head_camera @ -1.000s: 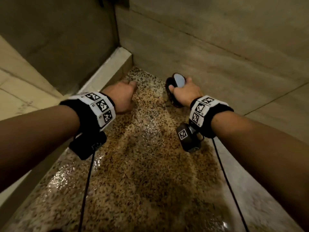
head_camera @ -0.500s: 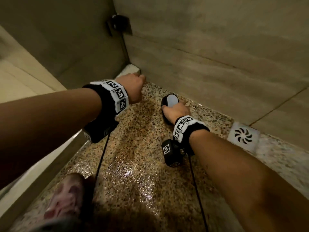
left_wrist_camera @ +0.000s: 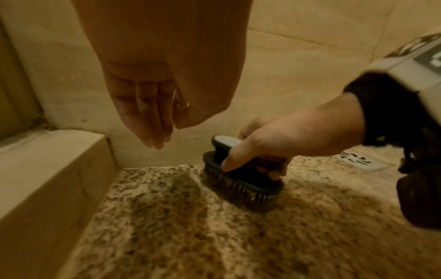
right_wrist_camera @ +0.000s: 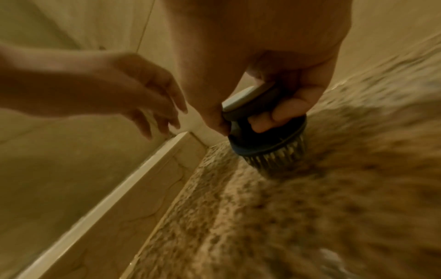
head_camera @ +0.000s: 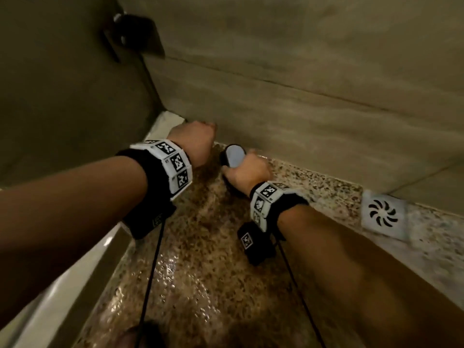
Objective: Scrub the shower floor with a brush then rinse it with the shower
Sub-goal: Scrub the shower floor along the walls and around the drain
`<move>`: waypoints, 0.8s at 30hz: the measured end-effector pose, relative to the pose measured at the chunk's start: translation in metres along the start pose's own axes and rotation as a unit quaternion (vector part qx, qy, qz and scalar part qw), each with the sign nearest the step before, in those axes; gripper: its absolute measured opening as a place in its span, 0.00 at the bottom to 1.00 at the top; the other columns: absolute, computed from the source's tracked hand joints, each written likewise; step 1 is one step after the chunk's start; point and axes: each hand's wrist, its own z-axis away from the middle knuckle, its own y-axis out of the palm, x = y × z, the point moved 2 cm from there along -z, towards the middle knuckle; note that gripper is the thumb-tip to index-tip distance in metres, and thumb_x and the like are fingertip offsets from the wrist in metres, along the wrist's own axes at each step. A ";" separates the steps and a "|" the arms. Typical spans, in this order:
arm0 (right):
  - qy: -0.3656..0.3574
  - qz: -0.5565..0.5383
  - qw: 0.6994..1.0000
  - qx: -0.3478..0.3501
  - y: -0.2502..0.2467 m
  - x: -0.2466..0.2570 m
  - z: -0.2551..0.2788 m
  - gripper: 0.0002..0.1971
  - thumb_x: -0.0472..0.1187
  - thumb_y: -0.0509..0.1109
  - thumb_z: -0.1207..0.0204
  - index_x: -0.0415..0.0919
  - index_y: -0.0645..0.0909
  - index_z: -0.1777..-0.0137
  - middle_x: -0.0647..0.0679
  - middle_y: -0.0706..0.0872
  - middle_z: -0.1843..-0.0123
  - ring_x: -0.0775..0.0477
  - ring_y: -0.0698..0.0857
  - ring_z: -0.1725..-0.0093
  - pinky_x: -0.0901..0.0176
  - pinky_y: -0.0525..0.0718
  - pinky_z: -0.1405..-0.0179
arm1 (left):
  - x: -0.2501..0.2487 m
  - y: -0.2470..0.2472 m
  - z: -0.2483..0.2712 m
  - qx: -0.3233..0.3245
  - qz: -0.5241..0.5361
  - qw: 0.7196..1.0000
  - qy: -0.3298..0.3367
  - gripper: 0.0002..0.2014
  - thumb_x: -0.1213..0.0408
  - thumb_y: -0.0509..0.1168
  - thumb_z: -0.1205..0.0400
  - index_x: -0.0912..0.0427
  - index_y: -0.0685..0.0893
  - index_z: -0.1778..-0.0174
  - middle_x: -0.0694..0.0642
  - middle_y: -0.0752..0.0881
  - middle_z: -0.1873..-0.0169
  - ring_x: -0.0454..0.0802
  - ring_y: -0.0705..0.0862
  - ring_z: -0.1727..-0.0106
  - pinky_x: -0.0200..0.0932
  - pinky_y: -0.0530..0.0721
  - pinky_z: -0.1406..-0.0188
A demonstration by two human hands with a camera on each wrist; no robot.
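A dark scrub brush (head_camera: 232, 156) (left_wrist_camera: 241, 181) (right_wrist_camera: 267, 139) with a grey-topped handle stands bristles down on the wet speckled shower floor (head_camera: 200, 272) (left_wrist_camera: 190, 226) (right_wrist_camera: 310, 207), close to the far corner. My right hand (head_camera: 247, 170) (left_wrist_camera: 286, 139) (right_wrist_camera: 286, 90) grips its handle, fingers curled under the grey top. My left hand (head_camera: 193, 140) (left_wrist_camera: 152, 105) (right_wrist_camera: 143, 98) hovers above the floor to the left of the brush, fingers relaxed and holding nothing.
A white square drain cover (head_camera: 383, 214) (left_wrist_camera: 355, 160) sits in the floor at the right by the tiled wall (head_camera: 301, 84). A raised pale curb (head_camera: 75, 272) (left_wrist_camera: 47, 169) (right_wrist_camera: 119, 188) borders the floor on the left. A dark fitting (head_camera: 133, 33) hangs in the wall corner.
The brush and my right hand have slid along the floor toward the far corner by the wall. My left hand rose and moved forward with them. The view swung right, bringing the drain into sight.
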 end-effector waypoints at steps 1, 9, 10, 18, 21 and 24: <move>-0.019 -0.003 1.000 0.008 0.011 0.018 -0.006 0.29 0.58 0.71 0.26 0.38 0.75 0.33 0.39 0.84 0.40 0.36 0.84 0.46 0.53 0.79 0.59 | 0.012 0.000 -0.003 -0.011 0.007 1.000 -0.002 0.18 0.62 0.64 0.21 0.66 0.73 0.37 0.69 0.81 0.42 0.67 0.82 0.42 0.56 0.80 0.47; 0.040 -0.112 0.993 -0.024 0.072 0.100 -0.057 0.24 0.47 0.64 0.16 0.33 0.64 0.28 0.35 0.80 0.33 0.34 0.81 0.35 0.48 0.78 0.39 | 0.063 0.003 -0.013 -0.079 0.120 0.986 -0.083 0.20 0.57 0.65 0.20 0.66 0.71 0.40 0.69 0.79 0.43 0.69 0.80 0.44 0.52 0.74 0.57; 0.041 -0.117 0.992 -0.020 0.070 0.102 -0.061 0.24 0.48 0.62 0.15 0.33 0.63 0.28 0.35 0.80 0.33 0.34 0.81 0.35 0.48 0.78 0.39 | 0.063 0.003 -0.015 -0.075 0.121 0.986 -0.085 0.20 0.57 0.66 0.20 0.66 0.71 0.40 0.69 0.79 0.42 0.69 0.80 0.43 0.51 0.73 0.58; 0.148 -0.015 0.983 -0.106 -0.008 -0.039 0.000 0.29 0.59 0.73 0.30 0.38 0.79 0.38 0.40 0.87 0.43 0.37 0.86 0.44 0.53 0.83 0.49 | 0.062 -0.001 -0.026 -0.072 0.095 0.991 -0.065 0.12 0.67 0.61 0.19 0.66 0.74 0.41 0.68 0.82 0.45 0.68 0.82 0.45 0.51 0.73 0.59; 0.166 -0.023 0.976 -0.137 -0.006 -0.038 0.002 0.28 0.57 0.75 0.31 0.38 0.79 0.38 0.40 0.87 0.44 0.37 0.86 0.44 0.57 0.81 0.53 | 0.058 -0.011 -0.029 -0.076 0.092 0.991 -0.056 0.14 0.68 0.62 0.20 0.66 0.73 0.40 0.68 0.83 0.46 0.68 0.83 0.46 0.51 0.74 0.60; 0.056 -0.030 0.996 -0.067 0.028 0.025 -0.025 0.27 0.56 0.75 0.30 0.39 0.76 0.37 0.41 0.85 0.43 0.39 0.85 0.44 0.60 0.78 0.56 | 0.057 -0.021 -0.027 -0.099 0.087 0.990 -0.053 0.16 0.66 0.63 0.21 0.67 0.73 0.39 0.69 0.83 0.47 0.69 0.83 0.45 0.53 0.78 0.58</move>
